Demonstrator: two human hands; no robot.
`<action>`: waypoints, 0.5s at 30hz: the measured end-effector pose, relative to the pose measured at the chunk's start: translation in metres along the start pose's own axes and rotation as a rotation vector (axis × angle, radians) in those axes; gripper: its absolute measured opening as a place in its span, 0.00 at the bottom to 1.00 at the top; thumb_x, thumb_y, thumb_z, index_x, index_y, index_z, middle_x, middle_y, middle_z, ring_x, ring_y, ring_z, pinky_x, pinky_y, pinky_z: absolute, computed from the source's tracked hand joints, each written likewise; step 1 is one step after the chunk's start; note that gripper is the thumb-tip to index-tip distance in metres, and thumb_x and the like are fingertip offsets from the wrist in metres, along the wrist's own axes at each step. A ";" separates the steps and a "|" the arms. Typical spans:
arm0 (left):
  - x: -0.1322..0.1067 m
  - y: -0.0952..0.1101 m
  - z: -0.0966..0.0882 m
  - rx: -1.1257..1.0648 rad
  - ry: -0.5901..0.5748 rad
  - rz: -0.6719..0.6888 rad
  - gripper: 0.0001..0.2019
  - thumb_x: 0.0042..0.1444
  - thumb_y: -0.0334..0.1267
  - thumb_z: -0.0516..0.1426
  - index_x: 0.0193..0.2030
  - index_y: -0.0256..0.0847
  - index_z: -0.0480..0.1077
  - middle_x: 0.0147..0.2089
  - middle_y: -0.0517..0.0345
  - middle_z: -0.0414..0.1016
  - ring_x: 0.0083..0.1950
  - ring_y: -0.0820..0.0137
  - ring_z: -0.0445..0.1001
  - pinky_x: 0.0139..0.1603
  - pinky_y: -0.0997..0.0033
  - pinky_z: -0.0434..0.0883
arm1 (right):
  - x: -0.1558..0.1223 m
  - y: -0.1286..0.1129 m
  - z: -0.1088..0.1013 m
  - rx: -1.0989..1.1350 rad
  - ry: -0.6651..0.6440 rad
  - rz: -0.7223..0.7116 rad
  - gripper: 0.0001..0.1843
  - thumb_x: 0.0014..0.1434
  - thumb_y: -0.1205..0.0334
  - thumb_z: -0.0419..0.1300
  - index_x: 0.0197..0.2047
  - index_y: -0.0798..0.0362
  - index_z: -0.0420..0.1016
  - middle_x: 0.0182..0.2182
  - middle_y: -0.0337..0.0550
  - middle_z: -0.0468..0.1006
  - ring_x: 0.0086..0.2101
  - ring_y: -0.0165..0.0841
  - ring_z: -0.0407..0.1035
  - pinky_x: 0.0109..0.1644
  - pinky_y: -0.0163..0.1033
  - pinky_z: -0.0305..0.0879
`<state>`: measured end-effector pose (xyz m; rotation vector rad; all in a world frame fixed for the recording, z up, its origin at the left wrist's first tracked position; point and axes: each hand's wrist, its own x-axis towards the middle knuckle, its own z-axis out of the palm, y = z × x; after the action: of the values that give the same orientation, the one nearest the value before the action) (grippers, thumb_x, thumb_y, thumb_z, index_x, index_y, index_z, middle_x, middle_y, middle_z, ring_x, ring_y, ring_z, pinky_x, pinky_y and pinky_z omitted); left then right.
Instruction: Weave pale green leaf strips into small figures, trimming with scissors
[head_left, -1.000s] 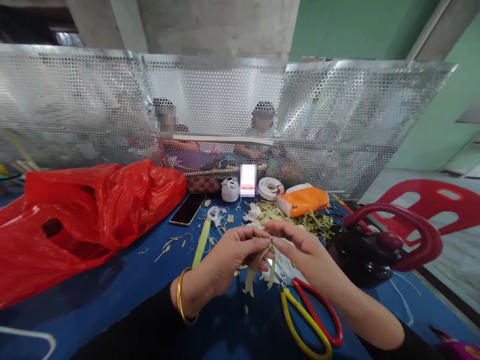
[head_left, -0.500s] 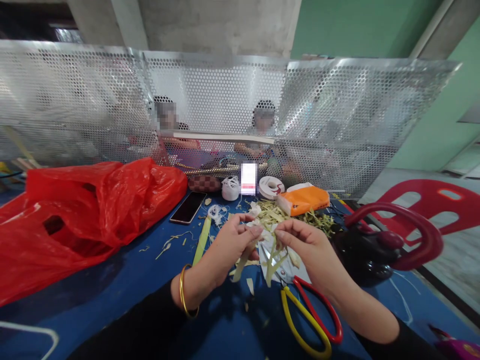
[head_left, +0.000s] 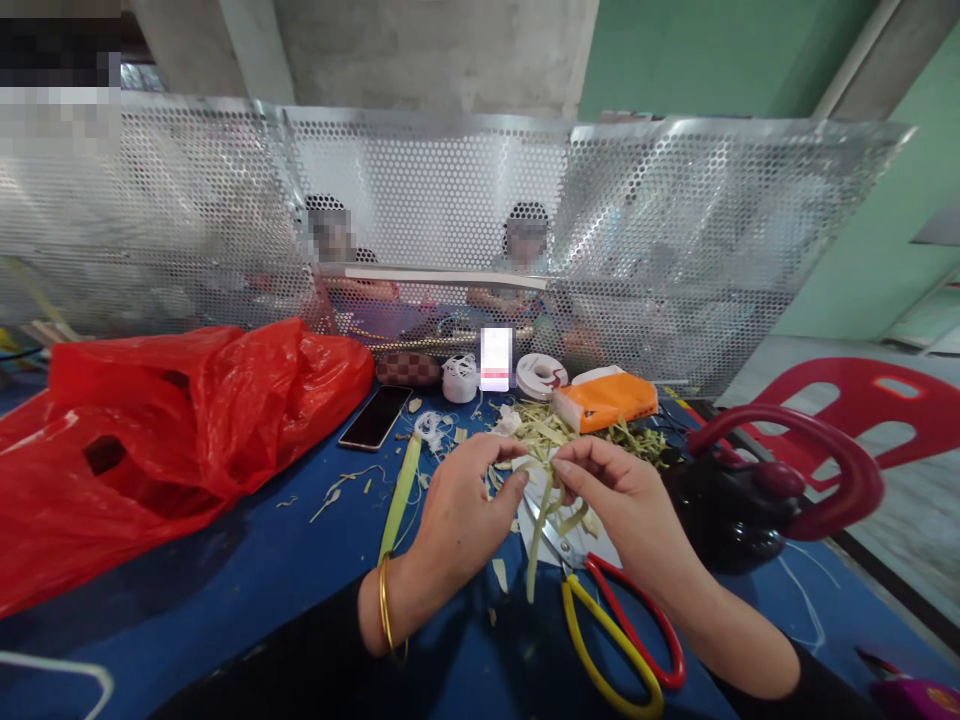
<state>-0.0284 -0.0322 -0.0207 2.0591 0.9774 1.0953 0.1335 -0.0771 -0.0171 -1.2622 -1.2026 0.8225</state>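
Over the middle of the table, my right hand (head_left: 619, 495) pinches pale green leaf strips (head_left: 537, 545) between thumb and fingers, and their ends dangle below. Just left of it, my left hand (head_left: 469, 495) has its thumb and forefinger curled towards the same strips, a pale end of them at its fingertips. Large scissors (head_left: 611, 630) with one red and one yellow handle lie under my right hand, blades on a white sheet (head_left: 607, 545). Beyond my fingers is a heap of dry leaf scraps (head_left: 547, 425). Left of my left hand lies a wider green leaf strip (head_left: 403, 495).
A red plastic bag (head_left: 172, 420) fills the left. A phone (head_left: 375, 418), string ball (head_left: 460, 378), white spool (head_left: 541, 375) and orange tissue pack (head_left: 611, 398) stand farther back. On the right is a dark kettle (head_left: 731, 505). A perforated metal screen (head_left: 435, 190) closes the far side, people behind it.
My left hand has turned and opened wider at the thumb, its wrist shifting slightly right. The leaf strips now hang from my right fingers, longer and lower than before.
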 end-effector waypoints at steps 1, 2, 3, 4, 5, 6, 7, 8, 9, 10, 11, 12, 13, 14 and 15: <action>0.000 0.001 0.000 -0.009 -0.006 0.011 0.08 0.54 0.32 0.57 0.41 0.42 0.73 0.44 0.55 0.76 0.48 0.64 0.72 0.51 0.67 0.64 | 0.000 -0.001 0.000 -0.022 -0.008 -0.003 0.08 0.52 0.58 0.62 0.29 0.53 0.72 0.22 0.35 0.70 0.23 0.29 0.64 0.28 0.35 0.61; 0.000 0.002 -0.001 -0.030 -0.025 0.013 0.10 0.53 0.31 0.57 0.42 0.42 0.73 0.43 0.55 0.76 0.47 0.65 0.72 0.51 0.67 0.64 | -0.001 -0.001 0.000 -0.051 -0.021 -0.006 0.08 0.53 0.58 0.61 0.29 0.53 0.72 0.22 0.36 0.70 0.23 0.29 0.63 0.28 0.35 0.60; 0.000 0.004 -0.002 -0.065 -0.059 0.000 0.11 0.53 0.31 0.57 0.44 0.41 0.72 0.42 0.55 0.76 0.46 0.65 0.72 0.50 0.67 0.65 | -0.001 -0.002 -0.001 -0.087 -0.039 -0.010 0.07 0.53 0.58 0.61 0.29 0.53 0.72 0.22 0.36 0.70 0.23 0.29 0.63 0.28 0.35 0.59; 0.000 0.005 -0.002 -0.111 -0.103 -0.023 0.13 0.53 0.31 0.57 0.46 0.41 0.72 0.41 0.56 0.76 0.45 0.66 0.72 0.48 0.68 0.66 | -0.001 -0.002 -0.001 -0.125 -0.059 -0.015 0.07 0.54 0.58 0.60 0.28 0.53 0.72 0.21 0.35 0.69 0.23 0.29 0.62 0.27 0.35 0.58; 0.000 0.006 -0.002 -0.159 -0.145 -0.054 0.15 0.53 0.32 0.57 0.48 0.41 0.71 0.39 0.57 0.75 0.42 0.67 0.73 0.45 0.68 0.67 | -0.001 -0.001 -0.001 -0.161 -0.080 -0.020 0.07 0.54 0.59 0.59 0.28 0.53 0.72 0.21 0.35 0.68 0.23 0.28 0.60 0.27 0.35 0.57; 0.000 0.006 -0.002 -0.202 -0.184 -0.084 0.16 0.53 0.34 0.58 0.49 0.40 0.70 0.36 0.58 0.74 0.39 0.68 0.72 0.42 0.69 0.67 | -0.001 -0.001 -0.001 -0.194 -0.102 -0.027 0.08 0.54 0.59 0.59 0.28 0.53 0.72 0.20 0.35 0.67 0.22 0.28 0.59 0.26 0.35 0.56; 0.000 0.006 -0.001 -0.234 -0.215 -0.110 0.16 0.52 0.35 0.59 0.49 0.40 0.70 0.33 0.60 0.73 0.36 0.69 0.72 0.39 0.71 0.67 | 0.000 0.000 -0.001 -0.220 -0.125 -0.035 0.08 0.55 0.59 0.58 0.28 0.53 0.72 0.19 0.34 0.66 0.22 0.28 0.59 0.26 0.35 0.56; 0.000 0.005 0.000 -0.258 -0.238 -0.132 0.15 0.52 0.36 0.59 0.48 0.40 0.70 0.30 0.62 0.71 0.33 0.71 0.70 0.35 0.72 0.67 | 0.000 0.001 -0.001 -0.236 -0.150 -0.042 0.08 0.55 0.59 0.58 0.28 0.53 0.73 0.19 0.34 0.66 0.22 0.28 0.59 0.26 0.35 0.56; 0.001 0.003 0.002 -0.277 -0.253 -0.154 0.15 0.52 0.36 0.59 0.47 0.40 0.71 0.28 0.63 0.69 0.30 0.72 0.69 0.33 0.73 0.66 | 0.001 0.001 -0.002 -0.244 -0.173 -0.047 0.07 0.55 0.60 0.58 0.29 0.53 0.73 0.20 0.35 0.67 0.22 0.29 0.60 0.26 0.35 0.57; 0.001 0.001 0.004 -0.306 -0.263 -0.178 0.15 0.53 0.36 0.58 0.48 0.40 0.71 0.26 0.65 0.67 0.28 0.73 0.67 0.30 0.74 0.65 | 0.002 0.001 -0.002 -0.247 -0.188 -0.051 0.07 0.56 0.60 0.57 0.30 0.53 0.74 0.21 0.36 0.69 0.23 0.29 0.61 0.27 0.35 0.58; 0.001 -0.001 0.005 -0.335 -0.267 -0.200 0.16 0.53 0.35 0.58 0.49 0.40 0.70 0.25 0.66 0.66 0.26 0.74 0.66 0.28 0.75 0.64 | 0.002 0.001 -0.003 -0.251 -0.193 -0.053 0.07 0.56 0.60 0.57 0.32 0.52 0.74 0.22 0.36 0.70 0.23 0.29 0.62 0.27 0.35 0.59; 0.001 -0.002 0.006 -0.360 -0.260 -0.218 0.17 0.53 0.35 0.57 0.51 0.41 0.70 0.24 0.67 0.64 0.24 0.75 0.65 0.26 0.76 0.64 | 0.003 0.001 -0.005 -0.255 -0.190 -0.059 0.06 0.56 0.61 0.57 0.34 0.52 0.75 0.24 0.37 0.72 0.24 0.29 0.63 0.28 0.35 0.60; 0.002 -0.003 0.007 -0.375 -0.247 -0.228 0.19 0.53 0.34 0.57 0.54 0.41 0.69 0.24 0.68 0.63 0.22 0.76 0.63 0.25 0.76 0.63 | 0.003 0.000 -0.006 -0.261 -0.182 -0.066 0.07 0.55 0.61 0.58 0.36 0.52 0.75 0.25 0.37 0.73 0.25 0.30 0.64 0.29 0.35 0.61; 0.002 -0.003 0.007 -0.379 -0.234 -0.235 0.21 0.53 0.34 0.57 0.55 0.42 0.68 0.23 0.69 0.63 0.21 0.77 0.62 0.24 0.77 0.63 | 0.003 0.000 -0.008 -0.266 -0.173 -0.075 0.07 0.55 0.62 0.59 0.37 0.52 0.75 0.26 0.37 0.74 0.26 0.30 0.65 0.30 0.35 0.62; 0.002 -0.003 0.007 -0.375 -0.225 -0.236 0.22 0.53 0.33 0.57 0.56 0.43 0.68 0.23 0.69 0.63 0.21 0.77 0.62 0.23 0.77 0.63 | 0.004 -0.001 -0.009 -0.269 -0.168 -0.085 0.07 0.55 0.62 0.59 0.38 0.51 0.75 0.26 0.37 0.74 0.26 0.30 0.66 0.30 0.35 0.63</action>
<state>-0.0223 -0.0304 -0.0257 1.6726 0.8071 0.8300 0.1429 -0.0761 -0.0141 -1.3669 -1.5322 0.7326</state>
